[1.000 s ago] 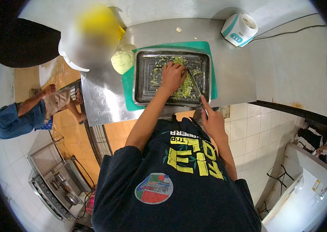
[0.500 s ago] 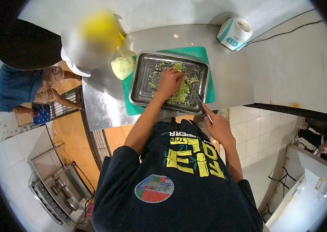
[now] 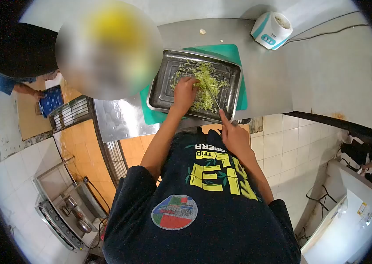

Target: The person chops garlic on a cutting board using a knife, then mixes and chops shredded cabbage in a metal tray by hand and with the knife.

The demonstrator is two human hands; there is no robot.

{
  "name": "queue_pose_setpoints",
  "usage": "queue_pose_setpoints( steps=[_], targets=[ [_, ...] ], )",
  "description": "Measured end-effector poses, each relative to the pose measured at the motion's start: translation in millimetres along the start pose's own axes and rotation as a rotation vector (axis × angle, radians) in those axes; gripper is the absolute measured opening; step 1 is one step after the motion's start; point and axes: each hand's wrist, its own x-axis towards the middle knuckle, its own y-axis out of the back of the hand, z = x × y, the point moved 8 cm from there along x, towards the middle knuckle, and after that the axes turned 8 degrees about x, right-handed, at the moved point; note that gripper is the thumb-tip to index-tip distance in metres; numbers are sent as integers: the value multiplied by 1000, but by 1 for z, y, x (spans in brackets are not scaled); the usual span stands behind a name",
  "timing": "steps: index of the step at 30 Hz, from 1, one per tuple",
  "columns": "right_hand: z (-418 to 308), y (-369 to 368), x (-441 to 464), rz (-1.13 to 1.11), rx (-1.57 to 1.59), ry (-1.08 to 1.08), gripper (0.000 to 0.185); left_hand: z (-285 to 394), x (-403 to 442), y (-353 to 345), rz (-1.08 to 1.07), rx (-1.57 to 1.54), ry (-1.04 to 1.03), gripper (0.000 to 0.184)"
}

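Observation:
A rectangular metal tray (image 3: 160, 94) lies on a green cutting board (image 3: 240, 97) and holds a loose heap of finely chopped pale-green vegetable (image 3: 211, 83). My left hand (image 3: 185, 93) is over the tray, its curled fingers close together at the left side of the heap. What they hold, if anything, is hidden. My right hand (image 3: 236, 135), at the near right edge of the tray, grips a knife (image 3: 212, 97) by its handle, the forefinger stretched along it. The blade slants forward and left into the chopped pieces, its tip close to my left fingertips.
On the steel counter (image 3: 265, 79) stands a white and teal appliance base (image 3: 272, 31) with a cable. A small pale scrap (image 3: 202, 31) lies behind the board. A blurred round patch covers the left. Another person's arm (image 3: 25, 89) is beside a blue patterned cloth (image 3: 51, 101).
My left hand has drawn back left, off the middle of the heap. The right hand and knife have shifted left and nearer to me. The blurred patch now covers the pale-green cabbage.

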Motion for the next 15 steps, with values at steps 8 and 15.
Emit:
queue_pose_setpoints(
  steps=[8,15],
  targets=[
    [3,45,-4,-80,70,-35,59,-3,4,5,19,-9,-30,25],
    [-12,20,8,-75,31,24,63,-2,-4,14,67,21,-3,21]
  ],
)
